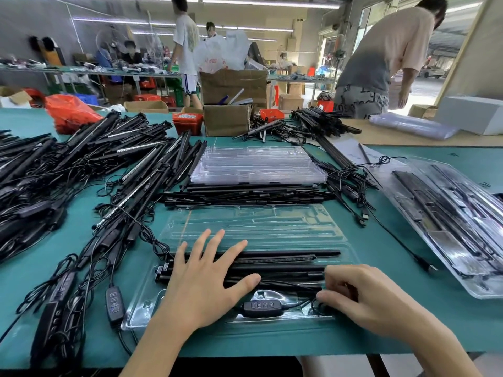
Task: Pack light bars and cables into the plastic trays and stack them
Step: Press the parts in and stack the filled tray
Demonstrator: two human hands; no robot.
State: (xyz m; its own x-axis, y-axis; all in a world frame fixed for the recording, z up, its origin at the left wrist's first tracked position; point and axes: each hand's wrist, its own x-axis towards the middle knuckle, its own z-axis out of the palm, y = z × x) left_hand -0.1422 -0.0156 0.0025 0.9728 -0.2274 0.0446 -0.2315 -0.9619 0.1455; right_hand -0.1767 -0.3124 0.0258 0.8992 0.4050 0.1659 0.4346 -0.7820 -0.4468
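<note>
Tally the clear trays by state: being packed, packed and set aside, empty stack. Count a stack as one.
Tray being packed, under both hands, bars and controller in it: 1
Packed trays set aside at right: 1 stack, number of layers unclear
Empty tray stack at the table's middle: 1
Total: 3

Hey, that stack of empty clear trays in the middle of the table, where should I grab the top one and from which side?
Take the top tray of the clear stack by its near long edge, at the near-right corner, coming from your side with the right hand. That rim faces you; only low light bars lie before it. Bars lean on its left side and cables crowd its right, so those sides look worse.
</note>
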